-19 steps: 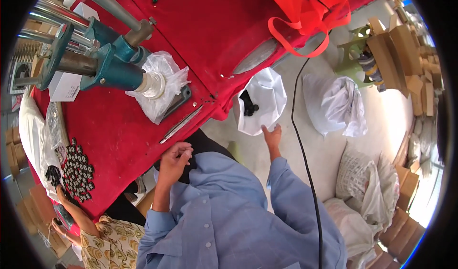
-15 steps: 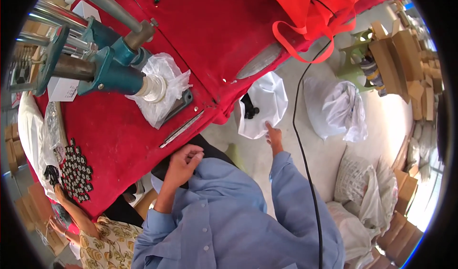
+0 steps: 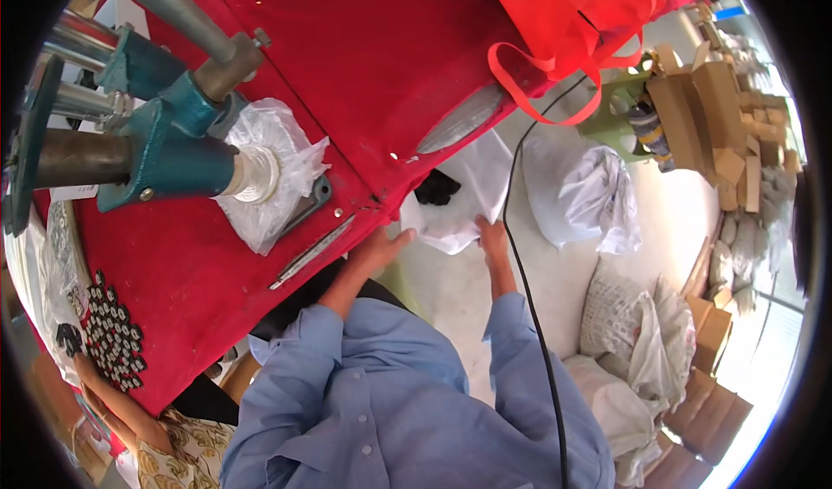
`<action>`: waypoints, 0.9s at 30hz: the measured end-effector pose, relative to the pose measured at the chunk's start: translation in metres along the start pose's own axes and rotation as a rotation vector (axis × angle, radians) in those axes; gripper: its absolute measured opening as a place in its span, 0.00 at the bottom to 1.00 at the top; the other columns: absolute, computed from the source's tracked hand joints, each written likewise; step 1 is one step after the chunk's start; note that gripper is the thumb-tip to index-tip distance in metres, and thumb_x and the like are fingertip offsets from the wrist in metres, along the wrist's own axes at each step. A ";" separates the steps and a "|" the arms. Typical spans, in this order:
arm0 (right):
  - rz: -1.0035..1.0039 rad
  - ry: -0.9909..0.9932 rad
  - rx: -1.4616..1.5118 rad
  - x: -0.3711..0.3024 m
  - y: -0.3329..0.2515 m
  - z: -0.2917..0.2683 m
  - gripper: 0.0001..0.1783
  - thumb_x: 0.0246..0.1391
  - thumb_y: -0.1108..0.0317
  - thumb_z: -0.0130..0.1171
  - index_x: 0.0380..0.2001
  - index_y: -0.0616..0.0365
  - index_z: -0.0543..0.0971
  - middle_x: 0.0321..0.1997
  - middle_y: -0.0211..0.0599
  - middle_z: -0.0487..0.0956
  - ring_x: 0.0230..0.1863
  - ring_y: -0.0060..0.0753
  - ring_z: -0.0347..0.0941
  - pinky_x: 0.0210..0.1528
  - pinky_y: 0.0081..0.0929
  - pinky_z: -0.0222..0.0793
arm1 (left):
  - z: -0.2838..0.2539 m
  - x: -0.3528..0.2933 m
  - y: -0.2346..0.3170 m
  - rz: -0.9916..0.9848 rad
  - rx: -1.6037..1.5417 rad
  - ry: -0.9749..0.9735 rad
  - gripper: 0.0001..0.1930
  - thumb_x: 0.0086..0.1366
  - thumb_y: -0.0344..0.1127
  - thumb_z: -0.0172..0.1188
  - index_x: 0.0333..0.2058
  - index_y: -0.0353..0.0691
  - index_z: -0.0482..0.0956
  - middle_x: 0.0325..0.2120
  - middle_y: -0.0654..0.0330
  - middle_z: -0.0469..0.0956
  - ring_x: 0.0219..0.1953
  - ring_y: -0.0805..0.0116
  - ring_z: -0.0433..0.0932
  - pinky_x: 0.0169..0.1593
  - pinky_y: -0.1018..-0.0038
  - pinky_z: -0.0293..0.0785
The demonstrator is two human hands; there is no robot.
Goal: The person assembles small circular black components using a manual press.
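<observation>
An open white plastic bag [image 3: 468,226] stands below the table's edge, with a dark clump of black pieces [image 3: 438,188] inside it. My right hand [image 3: 492,237] pinches the bag's near rim on the right. Beside the bag's left rim is my left hand [image 3: 380,248], its thumb stretched toward the bag and apart from the fingers. The fingers are partly lost against the red cloth edge, and I see nothing in that hand.
A teal press [image 3: 173,159] stands on the red-covered table [image 3: 347,73], beside many small black round parts [image 3: 113,337]. A red tote bag [image 3: 555,21] hangs over the edge. A black cable [image 3: 530,316] crosses the right side. Sacks [image 3: 581,190] stand on the floor. A co-worker's arm [image 3: 117,407] reaches in at left.
My left hand has moved from my lap forward and right to the bag's left side. The bag's mouth has opened wider, and my right hand stays at its rim. The view has shifted slightly.
</observation>
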State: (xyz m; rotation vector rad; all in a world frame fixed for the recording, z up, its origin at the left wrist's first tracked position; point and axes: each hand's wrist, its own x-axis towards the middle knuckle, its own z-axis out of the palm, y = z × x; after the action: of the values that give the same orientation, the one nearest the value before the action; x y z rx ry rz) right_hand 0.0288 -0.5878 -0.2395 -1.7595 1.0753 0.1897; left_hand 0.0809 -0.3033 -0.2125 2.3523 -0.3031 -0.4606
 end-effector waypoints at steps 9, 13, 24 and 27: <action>-0.330 0.122 0.171 -0.066 -0.136 -0.033 0.20 0.57 0.59 0.64 0.23 0.69 0.79 0.17 0.33 0.75 0.19 0.26 0.68 0.23 0.31 0.60 | -0.025 0.023 0.049 -0.682 -1.102 -0.403 0.37 0.57 0.72 0.65 0.55 0.51 0.76 0.40 0.62 0.81 0.41 0.65 0.83 0.40 0.67 0.74; -0.158 0.124 0.017 -0.075 -0.098 -0.038 0.21 0.54 0.58 0.66 0.24 0.70 0.80 0.18 0.35 0.76 0.20 0.27 0.70 0.25 0.30 0.64 | -0.009 0.022 0.026 -0.845 -1.317 -0.336 0.32 0.59 0.68 0.65 0.47 0.47 0.75 0.39 0.62 0.81 0.42 0.64 0.83 0.37 0.65 0.74; -0.082 0.066 0.205 -0.066 -0.037 -0.038 0.18 0.57 0.59 0.61 0.25 0.66 0.81 0.21 0.33 0.77 0.23 0.24 0.71 0.26 0.26 0.64 | 0.056 0.055 0.025 -0.637 -0.907 -0.019 0.30 0.66 0.68 0.57 0.45 0.45 0.77 0.23 0.67 0.73 0.17 0.72 0.67 0.21 0.76 0.58; -0.114 0.016 0.318 -0.069 -0.053 -0.019 0.17 0.59 0.60 0.61 0.25 0.65 0.80 0.22 0.30 0.77 0.23 0.22 0.69 0.26 0.27 0.62 | 0.067 0.056 -0.025 -0.707 -0.833 -0.091 0.31 0.69 0.65 0.55 0.57 0.46 0.72 0.32 0.65 0.75 0.26 0.72 0.71 0.26 0.74 0.64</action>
State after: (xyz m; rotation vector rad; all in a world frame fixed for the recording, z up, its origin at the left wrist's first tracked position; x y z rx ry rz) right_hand 0.0203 -0.5596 -0.1557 -1.5309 0.9546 -0.0640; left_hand 0.1070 -0.3448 -0.2897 1.5497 0.6056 -0.8291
